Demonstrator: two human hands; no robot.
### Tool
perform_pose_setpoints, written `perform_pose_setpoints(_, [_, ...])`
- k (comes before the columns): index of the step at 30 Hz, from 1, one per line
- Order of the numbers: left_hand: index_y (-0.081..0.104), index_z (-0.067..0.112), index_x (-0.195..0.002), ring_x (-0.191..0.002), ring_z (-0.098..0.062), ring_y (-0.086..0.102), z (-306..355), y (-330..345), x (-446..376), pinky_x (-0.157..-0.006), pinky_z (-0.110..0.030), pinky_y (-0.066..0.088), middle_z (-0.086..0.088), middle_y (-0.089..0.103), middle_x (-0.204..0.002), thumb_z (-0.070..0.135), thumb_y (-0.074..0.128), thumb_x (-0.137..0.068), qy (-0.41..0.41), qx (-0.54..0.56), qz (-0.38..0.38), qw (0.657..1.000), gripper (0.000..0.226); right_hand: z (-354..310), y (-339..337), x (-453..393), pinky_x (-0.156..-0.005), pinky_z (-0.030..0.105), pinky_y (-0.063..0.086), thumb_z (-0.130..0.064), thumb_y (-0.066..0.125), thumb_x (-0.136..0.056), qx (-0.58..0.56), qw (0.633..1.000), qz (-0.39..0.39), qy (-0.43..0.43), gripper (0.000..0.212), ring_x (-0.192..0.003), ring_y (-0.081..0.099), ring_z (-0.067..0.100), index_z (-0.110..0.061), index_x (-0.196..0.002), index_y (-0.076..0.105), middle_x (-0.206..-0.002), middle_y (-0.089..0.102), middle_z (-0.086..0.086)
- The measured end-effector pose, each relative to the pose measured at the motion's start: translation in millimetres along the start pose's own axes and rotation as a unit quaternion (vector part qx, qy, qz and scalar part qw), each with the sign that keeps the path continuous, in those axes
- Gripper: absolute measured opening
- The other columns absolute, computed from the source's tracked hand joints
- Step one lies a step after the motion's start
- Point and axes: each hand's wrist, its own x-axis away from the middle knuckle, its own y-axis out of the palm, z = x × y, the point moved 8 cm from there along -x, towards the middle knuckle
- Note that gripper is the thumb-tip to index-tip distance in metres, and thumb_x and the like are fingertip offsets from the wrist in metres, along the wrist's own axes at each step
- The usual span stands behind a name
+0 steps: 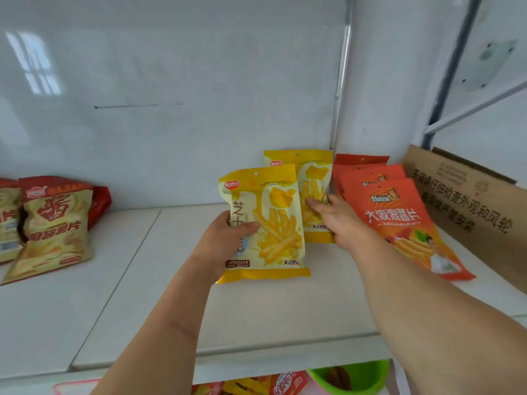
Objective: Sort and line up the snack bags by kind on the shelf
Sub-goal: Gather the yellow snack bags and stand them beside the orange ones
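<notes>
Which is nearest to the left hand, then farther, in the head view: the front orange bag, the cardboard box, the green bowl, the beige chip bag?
From the left hand:
1. Front orange bag, to its right.
2. Beige chip bag, far left.
3. Green bowl, below the shelf, and cardboard box, far right: too close to call.
</notes>
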Motion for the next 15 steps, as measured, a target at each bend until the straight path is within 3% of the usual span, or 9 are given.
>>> perform_pose_setpoints(6, [0.066, 0.012, -0.118, -0.095, -0.033, 0.075, -7, 5, -36, -0.089, -0.057, 0.057, -0.01, 0.077, -0.105, 0.013, 0.072, -0.089, -0.012, -0.017, 0.006, 1.0, 0.03, 20, -4, -29, -0.09, 0.05, 0.057, -0.023, 0.073, -0.089, 0.024, 0.999, 0.006, 0.03, 0.02, -0.091, 0.073, 0.027, -0.019, -0.107, 0.066, -0.103, 0.075, 0.008])
perform_pose_setpoints(9, [0.065, 0.012, -0.118, -0.095, -0.033, 0.075, -11, 12, -53, -0.09, -0.056, 0.057, -0.01, 0.077, -0.105, 0.013, 0.073, -0.089, -0.017, -0.016, 0.001, 1.0, 0.031, 20, -9, -38, -0.091, 0.047, 0.056, -0.027, 0.071, -0.09, 0.033, 0.998, 0.036, 0.029, 0.026, -0.093, 0.072, 0.027, -0.013, -0.112, 0.066, -0.104, 0.074, 0.009])
perform_pose_setpoints(11, [0.065, 0.011, -0.118, -0.097, -0.034, 0.074, -14, 19, -62, -0.091, -0.057, 0.056, -0.011, 0.077, -0.106, 0.013, 0.073, -0.088, -0.024, -0.015, -0.009, 1.0, 0.031, 18, -15, -42, -0.091, 0.045, 0.055, -0.035, 0.064, -0.095, 0.045, 0.996, 0.068, 0.027, 0.033, -0.097, 0.069, 0.03, -0.008, -0.115, 0.066, -0.107, 0.071, 0.014])
perform_pose_setpoints(15, [0.066, 0.013, -0.117, -0.096, -0.032, 0.075, -24, 33, -74, -0.091, -0.055, 0.056, -0.008, 0.077, -0.106, 0.016, 0.074, -0.088, -0.03, -0.023, 0.001, 0.999, 0.031, 15, -22, -45, -0.094, 0.043, 0.051, -0.057, 0.044, -0.098, 0.052, 0.993, 0.104, 0.033, 0.049, -0.1, 0.065, 0.03, -0.014, -0.094, 0.065, -0.111, 0.068, 0.015])
